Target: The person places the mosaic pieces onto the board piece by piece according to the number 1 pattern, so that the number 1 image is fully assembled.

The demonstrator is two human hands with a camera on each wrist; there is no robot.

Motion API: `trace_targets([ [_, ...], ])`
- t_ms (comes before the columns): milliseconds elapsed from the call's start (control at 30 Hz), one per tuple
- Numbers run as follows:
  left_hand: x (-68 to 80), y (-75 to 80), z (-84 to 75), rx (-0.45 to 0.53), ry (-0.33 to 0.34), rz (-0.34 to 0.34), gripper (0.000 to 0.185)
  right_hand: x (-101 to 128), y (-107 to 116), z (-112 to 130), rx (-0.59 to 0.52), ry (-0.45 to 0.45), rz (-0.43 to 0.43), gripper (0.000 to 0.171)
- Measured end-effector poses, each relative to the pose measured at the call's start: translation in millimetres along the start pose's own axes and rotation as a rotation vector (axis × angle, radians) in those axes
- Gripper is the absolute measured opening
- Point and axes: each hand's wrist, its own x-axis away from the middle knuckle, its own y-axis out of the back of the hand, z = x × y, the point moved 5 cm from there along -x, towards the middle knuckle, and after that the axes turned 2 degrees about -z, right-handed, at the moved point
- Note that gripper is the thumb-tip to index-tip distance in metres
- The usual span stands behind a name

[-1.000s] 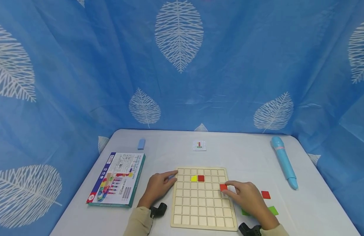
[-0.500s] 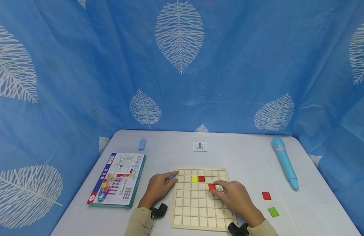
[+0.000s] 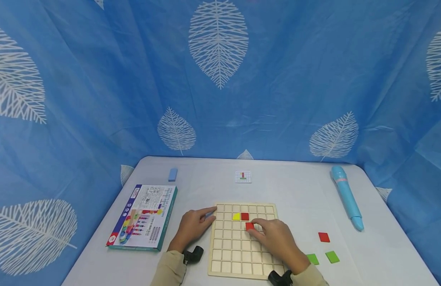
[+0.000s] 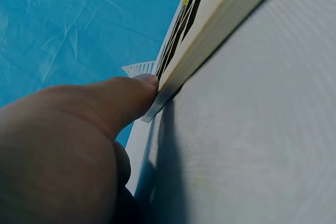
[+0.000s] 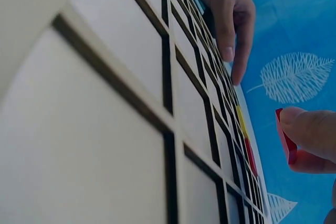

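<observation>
A wooden grid board (image 3: 226, 244) lies on the white table. In its second row from the back sit a yellow piece (image 3: 236, 216) with one slanted edge and, to its right, a dark red square tile (image 3: 245, 216). My left hand (image 3: 192, 226) touches the board's far left corner with extended fingers; the left wrist view shows a fingertip (image 4: 147, 80) against the board's edge. My right hand (image 3: 275, 238) pinches another red square tile (image 3: 249, 226) between thumb and index finger, over the third row just below the seated red tile. The right wrist view shows this tile (image 5: 285, 137) tilted.
Right of the board lie a red tile (image 3: 324, 237) and two green tiles, one nearer (image 3: 312, 259) and one farther right (image 3: 332, 257). A patterned card (image 3: 243, 176) lies behind the board. A box (image 3: 145, 216) and small blue block (image 3: 172, 174) are left, a blue microphone-shaped object (image 3: 347, 198) right.
My right hand has moved left across the board with the pinched red tile, from its right side to below the seated red tile. Both green tiles now show fully. The left hand stays.
</observation>
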Motion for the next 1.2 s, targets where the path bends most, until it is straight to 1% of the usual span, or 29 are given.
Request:
trace_targets([
  [133,0.2,-0.5,-0.2,-0.002,0.003,0.002,0.036,-2.9,-4.6,0.1,-0.005,-0.001,-0.002,0.029],
  [400,1.0,-2.1,-0.4,0.019,-0.002,0.001,0.037,-1.6,-17.9,-2.5,-0.107,-0.046,0.001,0.03],
  [600,1.3,-2.4,-0.4,0.019,0.0,-0.002,0.037,1.0,-25.0,-5.3,-0.099,-0.063,0.002,0.032],
  [833,0.8,-0.1,-0.4,0.019,-0.001,-0.01,0.041,0.3,-28.3,-5.9,-0.062,-0.028,-0.03,0.033],
  [1000,0.3,0.3,-0.1,0.014,-0.011,-0.015,0.041,0.0,-29.6,-5.5,-0.046,-0.002,-0.049,0.033],
  [1200,-0.3,0.4,0.5,0.007,-0.004,-0.014,0.041,-0.4,-30.1,-4.6,-0.039,0.016,-0.078,0.032],
])
